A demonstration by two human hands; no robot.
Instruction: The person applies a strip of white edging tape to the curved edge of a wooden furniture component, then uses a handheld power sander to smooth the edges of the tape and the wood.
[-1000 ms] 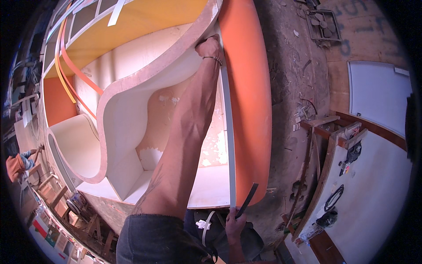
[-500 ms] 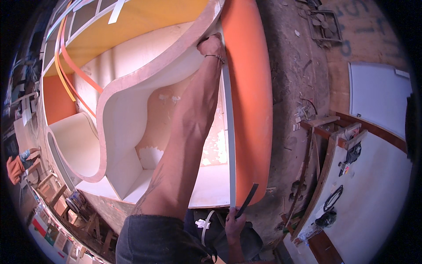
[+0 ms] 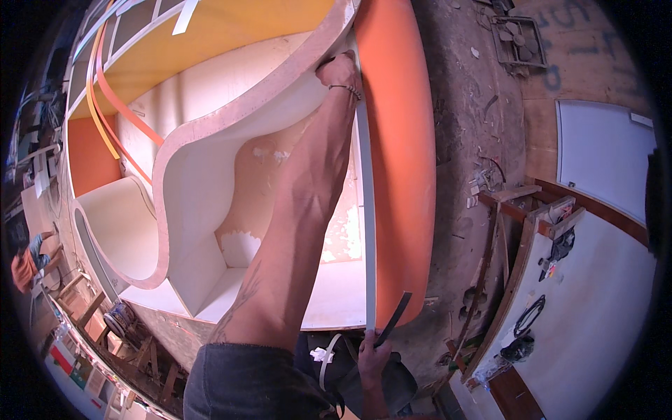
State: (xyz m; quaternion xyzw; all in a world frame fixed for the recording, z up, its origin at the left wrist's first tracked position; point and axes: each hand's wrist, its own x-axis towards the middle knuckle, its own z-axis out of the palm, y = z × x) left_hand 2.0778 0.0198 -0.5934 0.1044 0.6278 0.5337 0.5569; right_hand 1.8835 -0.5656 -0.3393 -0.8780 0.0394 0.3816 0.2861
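Observation:
A large curved furniture carcass fills the middle, with white inner walls and a rounded orange outer side (image 3: 400, 168). A long pale edge strip (image 3: 367, 231) runs down the straight edge beside the orange side. My left arm stretches across the carcass, and my left hand (image 3: 341, 72) is closed at the upper part of that edge; its fingertips are hidden. At the strip's lower end, my right hand (image 3: 373, 355) is closed round a flat dark bar (image 3: 397, 316), which sticks up at a slant against the orange side. A wavy bare-edged panel (image 3: 162, 175) curves left of my arm.
Loose orange and yellow strips (image 3: 126, 105) hang over the carcass at the upper left. A fan (image 3: 519, 38) lies on the dusty floor at the upper right. A large white board (image 3: 581, 308) with cables stands at the right. Another person (image 3: 31, 262) is at the far left.
My two hands keep their places and grips, and the dark bar has not visibly moved. The view has shifted very slightly. The person at the far left has changed posture a little.

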